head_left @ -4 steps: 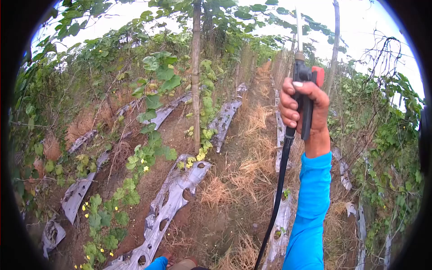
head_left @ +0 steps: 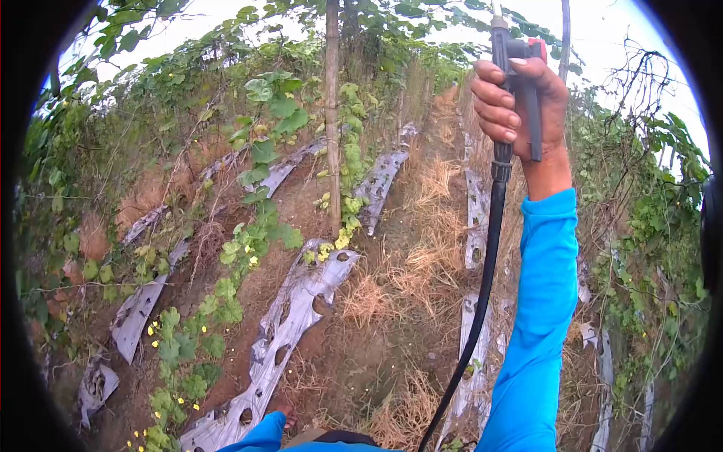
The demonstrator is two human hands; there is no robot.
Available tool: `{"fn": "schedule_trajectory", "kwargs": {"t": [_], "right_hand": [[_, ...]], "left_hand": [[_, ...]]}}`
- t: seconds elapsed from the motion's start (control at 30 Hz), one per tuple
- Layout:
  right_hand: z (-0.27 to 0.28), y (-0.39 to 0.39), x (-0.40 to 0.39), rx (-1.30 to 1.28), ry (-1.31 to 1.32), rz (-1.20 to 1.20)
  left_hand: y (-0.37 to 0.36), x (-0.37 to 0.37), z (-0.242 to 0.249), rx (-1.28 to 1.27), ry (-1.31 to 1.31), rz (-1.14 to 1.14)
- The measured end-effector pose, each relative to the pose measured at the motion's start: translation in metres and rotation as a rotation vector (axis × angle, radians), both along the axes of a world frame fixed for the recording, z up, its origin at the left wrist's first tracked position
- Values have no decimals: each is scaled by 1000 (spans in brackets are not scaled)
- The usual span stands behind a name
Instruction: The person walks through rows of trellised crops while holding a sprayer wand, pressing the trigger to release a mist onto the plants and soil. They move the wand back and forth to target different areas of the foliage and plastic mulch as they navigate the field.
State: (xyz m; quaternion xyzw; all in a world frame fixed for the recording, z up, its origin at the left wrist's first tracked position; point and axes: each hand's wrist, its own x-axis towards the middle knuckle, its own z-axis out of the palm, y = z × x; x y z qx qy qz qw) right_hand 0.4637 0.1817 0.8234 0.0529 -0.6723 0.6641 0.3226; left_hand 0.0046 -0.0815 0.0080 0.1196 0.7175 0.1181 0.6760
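High at the right, my right hand point(head_left: 520, 105) is wrapped around the grip of a spray wand point(head_left: 500, 56). The wand stands upright, with a red part near its head, a grey lever along the palm, and its tip cut off by the top edge. A black hose point(head_left: 482, 301) hangs from the grip down past my blue sleeve to the bottom edge. My left hand point(head_left: 288, 416) shows only in small part at the bottom, low beside the torn plastic mulch; its fingers are too small and hidden to read.
Silvery plastic mulch point(head_left: 301, 301) with holes lies along the rows. A wooden pole point(head_left: 332, 120) rises near the middle, with leafy climbing vines point(head_left: 279, 113) beside it. Dry straw point(head_left: 433, 256) covers the path. Tangled vines point(head_left: 640, 248) hang at the right.
My right hand has risen and shifted slightly right with the spray wand, and the hose follows. More of my left sleeve shows at the bottom.
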Motion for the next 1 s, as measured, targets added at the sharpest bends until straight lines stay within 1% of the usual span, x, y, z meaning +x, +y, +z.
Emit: {"fn": "schedule_trajectory", "kwargs": {"t": [0.03, 0.1, 0.13, 0.2, 0.23, 0.27, 0.3, 0.33, 0.37, 0.43, 0.47, 0.53, 0.6, 0.63, 0.7, 0.73, 0.77, 0.8, 0.83, 0.9, 0.93, 1.0], "right_hand": [[5, -7, -4, 15, -11, 70], [8, -18, -13, 35, -32, 180], [5, -31, -20, 55, 1, 141], [2, -52, -33, 33, 14, 228], [-1, -62, -38, 21, 25, 257], [-1, -69, -40, 16, 14, 276], [-2, -81, -43, 3, 20, 250], [-2, -87, -45, 3, 21, 283], [-2, -93, -46, 4, 23, 313], [-3, -114, -51, -26, 8, 338], [-6, -124, -53, -40, 25, 335], [-13, -144, -57, -62, 46, 318], [-22, -159, -55, -69, 48, 283], [-28, -174, -53, -79, 39, 184], [-36, -204, -51, -106, -4, -155], [-38, -217, -53, -81, -44, -443], [-38, -230, -56, -53, -81, -736], [-40, -240, -60, -11, -104, -933], [-44, -250, -63, 21, -126, -1129], [-48, -275, -56, 77, -156, -1238], [-53, -285, -50, 119, -176, -1329], [-72, -297, -31, 234, -225, -1420]], "left_hand": [[-5, 2, 1, 58, 82, -39], [-10, 3, -8, 86, 27, -50], [-16, 8, -4, 73, 23, -49], [-30, 16, -2, 116, 2, 30], [-43, 15, -3, 106, -1, 35], [-51, 14, -14, 158, -59, 7], [-69, 10, -16, 206, -113, -17], [-89, 8, -17, 201, -113, -4], [-106, 9, -8, 180, -121, 42], [-144, 4, -14, 156, -141, 94], [-171, -5, -30, 105, -148, 121], [-217, -7, -25, 6, -151, 203], [-279, -24, -38, -77, -319, 227], [-304, -23, -39, -150, -296, 263], [-344, -26, -30, -260, -270, 327], [-360, -24, -24, -299, -272, 359], [-387, -43, -62, -242, -739, 511], [-404, -49, -56, -262, -1210, 593], [-409, -52, -63, -151, -967, 532], [-422, -58, -69, -33, -420, 302], [-426, -63, -72, -15, -512, 380], [-424, -48, -75, -55, -306, 241]]}}
